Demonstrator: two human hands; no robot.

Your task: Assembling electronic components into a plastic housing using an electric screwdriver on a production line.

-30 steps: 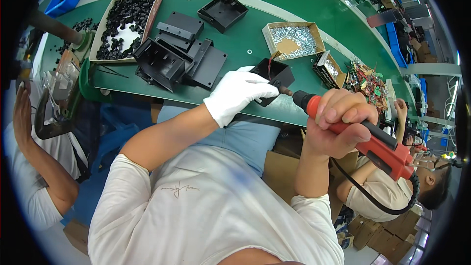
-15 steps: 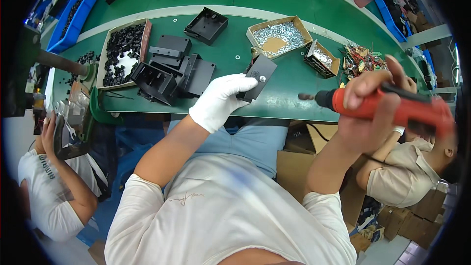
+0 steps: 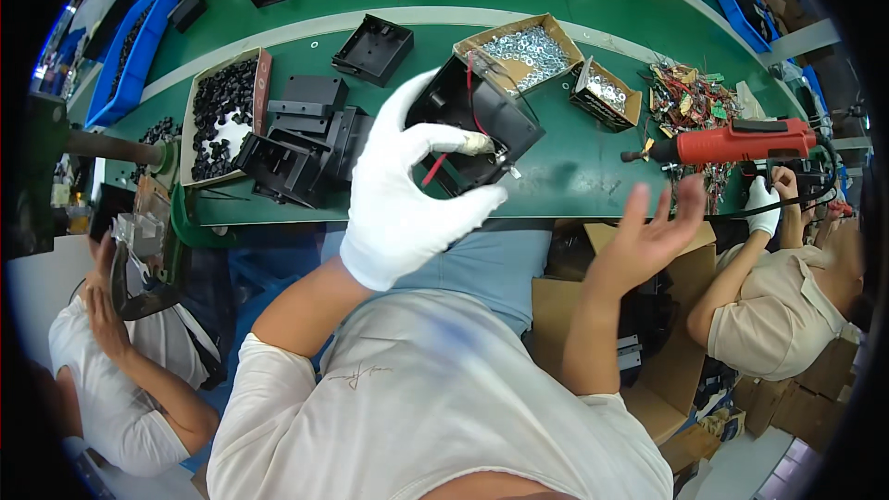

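In my white-gloved left hand (image 3: 394, 190) is an open black plastic box (image 3: 512, 125), gripped by one wall and tilted so its hollow inside shows. My thumb reaches into it. A red wire (image 3: 474, 93) runs inside, and a small metal piece (image 3: 513, 169) shows at the lower edge. My bare right hand (image 3: 644, 241) is empty, its fingers apart and slightly blurred, at the table's front edge. Just beyond it, a red electric screwdriver (image 3: 741, 142) rests at the right side of the table, its bit pointing left and its black cord trailing away.
Stacked black boxes (image 3: 310, 143) stand left of my left hand, near a tray of small black parts (image 3: 222, 116). Beyond are another black box (image 3: 373, 48), a carton of washers (image 3: 528, 51), a smaller hardware box (image 3: 607, 97) and wired boards (image 3: 690, 97). Co-workers sit at both sides.
My right hand has let go of the red screwdriver and drawn back from it. My left hand has turned the box, so its open inside now shows.
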